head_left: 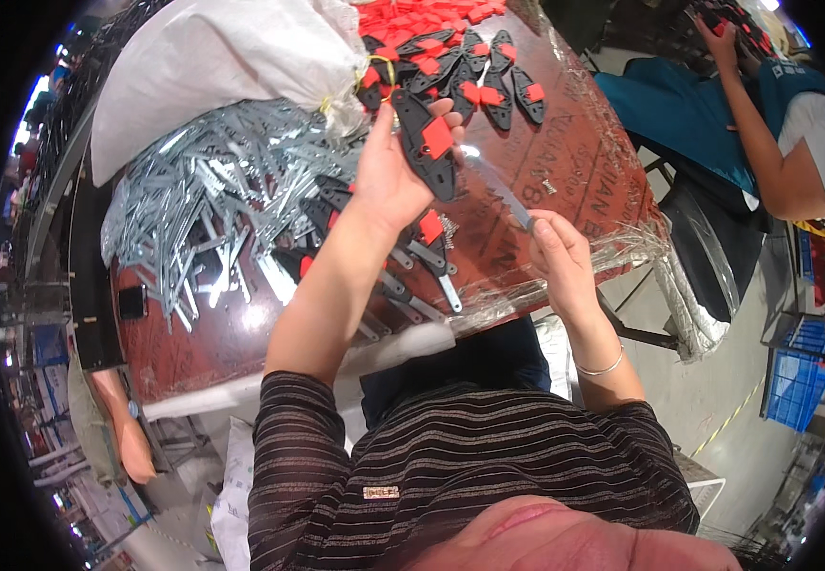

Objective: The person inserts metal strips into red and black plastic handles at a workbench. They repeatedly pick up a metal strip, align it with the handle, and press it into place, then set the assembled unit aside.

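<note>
My left hand point(384, 176) is closed round a long black plastic part point(422, 143) with a red block set in its middle, held tilted above the table. Between the thumb and fingers of my right hand point(565, 257) is one end of a flat silvery metal strip point(500, 190). Its other end points toward the black part, with a gap between them. Under my left forearm lie more black-and-red parts point(431, 228), some with metal strips joined to them. A large heap of metal strips point(203, 200) spreads to the left of that forearm.
Several black-and-red parts point(498, 100) and a pile of red pieces point(412, 19) lie at the table's far side. A white sack point(222, 57) rests behind the strips. Plastic film wraps the table point(574, 181) edge. At the right, another person's arm point(765, 143) shows beside a blue crate point(798, 366).
</note>
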`<action>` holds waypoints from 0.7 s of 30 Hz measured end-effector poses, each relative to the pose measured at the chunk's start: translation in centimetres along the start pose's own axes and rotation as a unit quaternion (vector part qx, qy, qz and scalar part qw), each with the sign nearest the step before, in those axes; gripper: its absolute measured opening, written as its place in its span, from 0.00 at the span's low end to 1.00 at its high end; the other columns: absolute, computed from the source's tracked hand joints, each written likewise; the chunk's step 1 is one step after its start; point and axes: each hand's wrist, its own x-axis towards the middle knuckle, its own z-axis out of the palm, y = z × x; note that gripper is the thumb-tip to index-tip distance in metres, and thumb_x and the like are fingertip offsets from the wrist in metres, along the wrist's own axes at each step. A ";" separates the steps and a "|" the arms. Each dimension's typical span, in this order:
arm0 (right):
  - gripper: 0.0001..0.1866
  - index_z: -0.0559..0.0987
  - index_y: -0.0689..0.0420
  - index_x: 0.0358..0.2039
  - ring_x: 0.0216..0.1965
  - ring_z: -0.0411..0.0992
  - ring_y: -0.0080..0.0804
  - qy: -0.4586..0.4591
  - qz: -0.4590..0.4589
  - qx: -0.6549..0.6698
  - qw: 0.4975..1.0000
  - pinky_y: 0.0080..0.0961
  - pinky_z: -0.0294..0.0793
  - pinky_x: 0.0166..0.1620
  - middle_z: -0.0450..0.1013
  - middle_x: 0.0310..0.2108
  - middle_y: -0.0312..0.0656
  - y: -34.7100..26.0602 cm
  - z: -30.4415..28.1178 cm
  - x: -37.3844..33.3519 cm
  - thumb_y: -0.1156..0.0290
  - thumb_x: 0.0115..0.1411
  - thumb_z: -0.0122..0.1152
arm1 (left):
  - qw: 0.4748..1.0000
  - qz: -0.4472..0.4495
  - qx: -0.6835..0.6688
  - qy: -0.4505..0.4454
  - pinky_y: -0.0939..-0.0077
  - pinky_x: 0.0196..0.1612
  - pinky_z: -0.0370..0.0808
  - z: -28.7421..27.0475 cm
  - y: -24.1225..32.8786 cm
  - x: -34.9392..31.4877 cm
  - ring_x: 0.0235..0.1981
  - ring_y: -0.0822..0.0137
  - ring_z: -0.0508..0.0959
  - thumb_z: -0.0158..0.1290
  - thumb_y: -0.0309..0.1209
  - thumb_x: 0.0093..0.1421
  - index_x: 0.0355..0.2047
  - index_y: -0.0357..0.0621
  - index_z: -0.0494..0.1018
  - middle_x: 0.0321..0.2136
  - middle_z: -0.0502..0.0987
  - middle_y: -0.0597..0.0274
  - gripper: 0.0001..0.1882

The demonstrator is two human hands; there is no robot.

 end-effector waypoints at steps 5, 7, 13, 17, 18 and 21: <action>0.14 0.73 0.64 0.42 0.16 0.48 0.09 0.010 -0.014 0.018 1.000 0.12 0.46 0.19 0.54 0.16 0.23 0.3 0.2 -0.8 0.67 0.65 0.45 | 0.997 0.033 -0.064 0.020 0.57 0.47 0.70 -0.2 -1.0 -0.9 0.41 0.55 0.72 0.33 0.51 0.65 0.42 0.35 0.69 0.38 0.72 0.50 0.29; 0.14 0.73 0.64 0.41 0.16 0.47 0.09 0.016 -0.017 0.030 0.999 0.12 0.45 0.19 0.53 0.15 0.23 0.4 0.2 -1.0 0.67 0.65 0.46 | 0.994 0.043 -0.093 0.030 0.57 0.46 0.70 -0.1 -1.3 -0.8 0.40 0.56 0.72 0.33 0.52 0.64 0.40 0.35 0.69 0.37 0.72 0.51 0.29; 0.13 0.71 0.64 0.42 0.14 0.46 0.09 0.007 0.015 -0.011 1.000 0.12 0.43 0.18 0.52 0.14 0.23 0.7 0.0 -2.2 0.68 0.65 0.46 | 0.981 0.071 -0.138 0.119 0.64 0.38 0.70 0.3 -1.4 -0.4 0.33 0.61 0.73 0.31 0.55 0.63 0.36 0.37 0.69 0.31 0.72 0.57 0.31; 0.14 0.75 0.64 0.41 0.17 0.47 0.09 0.011 0.025 -0.022 0.999 0.12 0.44 0.20 0.53 0.16 0.22 0.5 0.5 -2.7 0.68 0.64 0.46 | 0.976 0.074 -0.136 0.154 0.66 0.34 0.70 -0.2 -1.2 0.2 0.30 0.63 0.73 0.31 0.56 0.62 0.35 0.38 0.70 0.29 0.72 0.59 0.31; 0.14 0.75 0.64 0.41 0.17 0.47 0.09 0.009 0.024 -0.025 0.999 0.12 0.45 0.20 0.53 0.16 0.22 0.5 0.4 -2.7 0.68 0.64 0.46 | 0.976 0.076 -0.131 0.160 0.66 0.34 0.70 -0.3 -1.2 0.3 0.30 0.64 0.73 0.31 0.56 0.62 0.34 0.38 0.70 0.29 0.72 0.60 0.31; 0.14 0.74 0.64 0.41 0.17 0.48 0.09 0.003 0.026 -0.030 0.999 0.12 0.45 0.21 0.54 0.16 0.22 0.9 0.4 -2.5 0.67 0.64 0.46 | 0.973 0.089 -0.130 0.167 0.68 0.32 0.70 -0.4 -1.4 0.5 0.29 0.65 0.72 0.30 0.57 0.62 0.32 0.40 0.70 0.28 0.71 0.61 0.31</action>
